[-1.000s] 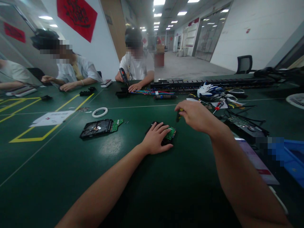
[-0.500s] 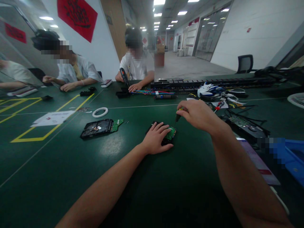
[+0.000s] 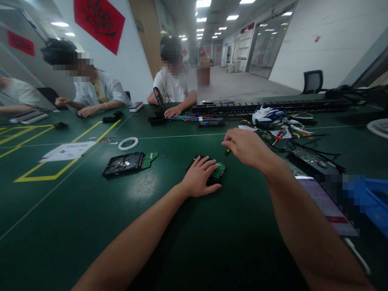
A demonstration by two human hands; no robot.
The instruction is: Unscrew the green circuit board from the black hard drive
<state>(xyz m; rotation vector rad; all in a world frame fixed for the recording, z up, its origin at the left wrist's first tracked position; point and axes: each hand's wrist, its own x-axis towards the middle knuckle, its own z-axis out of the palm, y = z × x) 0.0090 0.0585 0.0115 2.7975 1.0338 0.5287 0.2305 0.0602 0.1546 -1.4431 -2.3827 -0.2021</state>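
A black hard drive with a green circuit board lies on the green table in front of me. My left hand rests flat across the drive, fingers spread over its top and the thumb by the near edge. Closed around a yellow-and-dark screwdriver, my right hand keeps it tilted over the board's far right corner. Whether the tip touches a screw is too small to tell. Left of these sits another hard drive, its green board jutting from one end beside several tiny screws.
A white ring and a paper sheet lie leftward. To the right are cables, gloves, a red-handled screwdriver, another drive, a phone-like screen and a blue bin. Across the table, a person holds a power screwdriver.
My right hand has shifted slightly left and turned, and the screwdriver's handle shows lower and more of it. My left hand and the drive have stayed put.
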